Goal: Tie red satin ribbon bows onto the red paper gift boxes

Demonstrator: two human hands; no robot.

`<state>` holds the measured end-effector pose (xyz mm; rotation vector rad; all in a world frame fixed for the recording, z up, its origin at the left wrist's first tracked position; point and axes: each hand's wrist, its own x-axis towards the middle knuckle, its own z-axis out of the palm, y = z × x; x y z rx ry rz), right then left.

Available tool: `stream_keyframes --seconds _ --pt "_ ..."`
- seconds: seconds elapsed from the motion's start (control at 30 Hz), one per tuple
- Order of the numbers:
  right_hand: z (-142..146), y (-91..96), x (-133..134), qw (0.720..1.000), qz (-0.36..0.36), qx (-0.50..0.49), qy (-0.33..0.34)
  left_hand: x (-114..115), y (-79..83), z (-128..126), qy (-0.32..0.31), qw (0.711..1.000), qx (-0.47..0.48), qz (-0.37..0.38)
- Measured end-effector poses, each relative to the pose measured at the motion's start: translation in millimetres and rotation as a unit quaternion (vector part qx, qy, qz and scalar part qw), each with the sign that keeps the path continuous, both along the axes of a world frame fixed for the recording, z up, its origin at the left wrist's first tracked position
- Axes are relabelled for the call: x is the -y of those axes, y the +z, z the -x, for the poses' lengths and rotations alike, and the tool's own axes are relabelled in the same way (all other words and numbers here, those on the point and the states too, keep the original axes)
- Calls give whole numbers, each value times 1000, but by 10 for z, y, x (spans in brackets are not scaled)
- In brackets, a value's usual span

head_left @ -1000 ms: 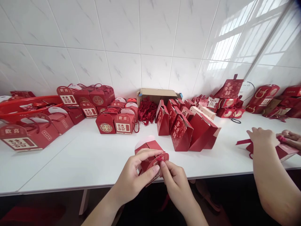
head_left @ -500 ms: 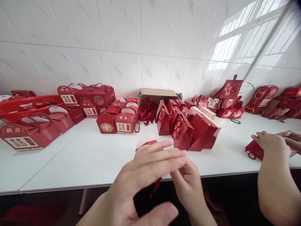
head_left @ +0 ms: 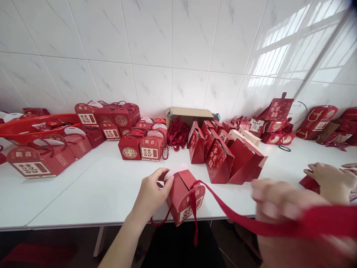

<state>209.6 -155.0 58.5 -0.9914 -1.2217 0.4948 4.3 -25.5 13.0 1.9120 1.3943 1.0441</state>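
Observation:
My left hand (head_left: 152, 194) grips the left side of a small red gift box (head_left: 186, 197) that stands at the front edge of the white table (head_left: 92, 190). A red ribbon (head_left: 231, 214) is threaded through the box's front and stretches out to the right. My right hand (head_left: 281, 208), blurred and close to the camera at the lower right, pulls that ribbon taut. A short ribbon tail hangs below the box.
Several finished red boxes (head_left: 142, 147) stand at the back left. A cardboard carton (head_left: 192, 113) with red ribbons sits by the wall, with folded red bags (head_left: 223, 156) beside it. Another person's hands (head_left: 329, 178) work on a red box at the right.
The box now stands on the table edge instead of being held between both hands. My right hand has swung far right, drawing the ribbon out long. My left hand shifted to the box's side.

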Motion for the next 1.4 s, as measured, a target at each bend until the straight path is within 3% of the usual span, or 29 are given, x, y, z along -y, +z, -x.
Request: stream_keyframes --seconds 0.13,0.2,0.33,0.57,0.97,1.4 --pt "189 -3 -280 993 28 -72 87 136 -31 17 17 999 -28 -20" --pt "243 -36 -393 988 77 -54 122 202 -38 39 15 1000 -2 0" --pt "239 -110 -541 976 174 72 107 245 -55 59 -1 997 66 50" --pt "197 -201 -643 944 266 167 97 229 -99 56 -11 990 115 78" --pt "248 -67 -610 956 244 128 97 298 -61 43 -25 987 131 90" --pt "227 -150 -642 955 239 150 96 388 -56 54 -49 986 134 89"
